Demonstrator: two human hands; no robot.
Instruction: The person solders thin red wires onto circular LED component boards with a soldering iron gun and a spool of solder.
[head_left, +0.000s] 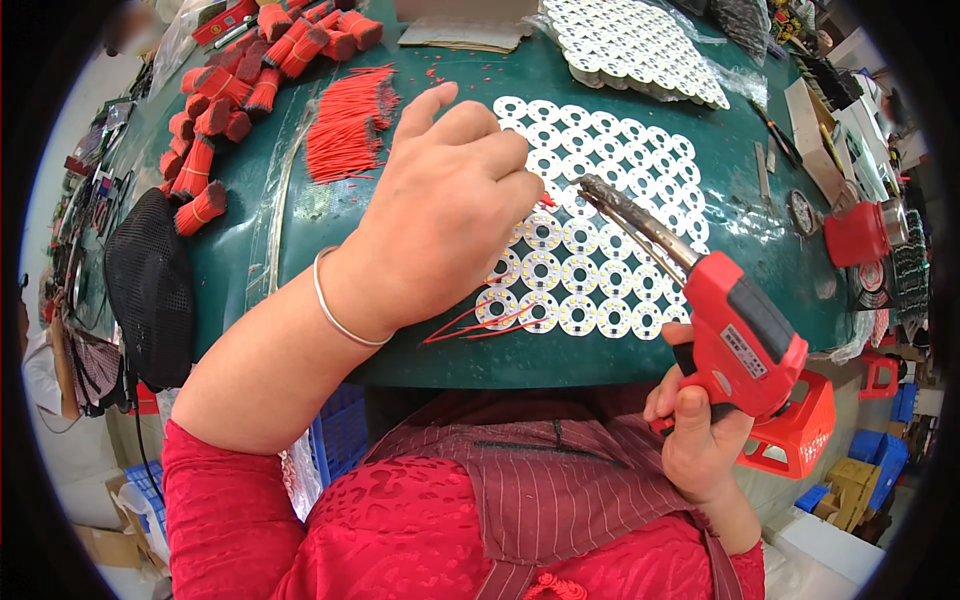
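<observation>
Head view: pale label (744,350), small dark print, on red soldering gun (772,338). Right hand (702,440) low, fingers wrapped round its handle, tip pointing up-left. Left hand (445,205) arched, wrist bent, over round white boards (578,316) on green bench (440,372); fingers pinched on red wire (547,200).

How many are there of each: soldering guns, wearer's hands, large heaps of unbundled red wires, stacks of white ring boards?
Soldering gun: 1
Left hand and right hand: 2
Heap of unbundled red wires: 1
Stack of white ring boards: 1
Total: 5
</observation>
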